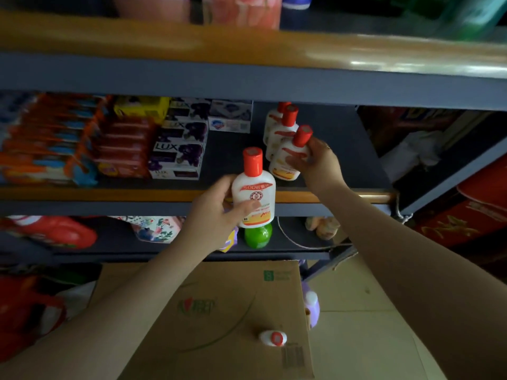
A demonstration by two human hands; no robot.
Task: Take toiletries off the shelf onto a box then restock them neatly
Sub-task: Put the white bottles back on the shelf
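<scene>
Head view looks down on a dark shelf [343, 149] with a cardboard box [219, 311] on the floor in front of it. The left hand [216, 215] grips a white lotion bottle [253, 193] with a red cap, its fingers curled behind the body and the thumb pressed across the label; this bottle stands upright in the air just in front of the shelf's near edge, long axis vertical, cap pointing up and label facing the camera. The right hand [318, 163] reaches further in and holds a second bottle [290, 157] of the same kind, fingers wrapped round its lower body; that one tilts, its cap leaning up and to the right, its base near the shelf surface, though whether it touches cannot be told. Just behind it two more bottles [279, 127] stand upright in a row running toward the far side of the shelf. Further left on the same shelf lie stacked soap boxes [178, 152] and red and orange packets [55, 141]. On the cardboard box, toward its near right side, one last bottle [273, 338] shows mostly its red cap, pointing toward the camera. A green bottle [258, 235] sits on the lower shelf under the left hand.
</scene>
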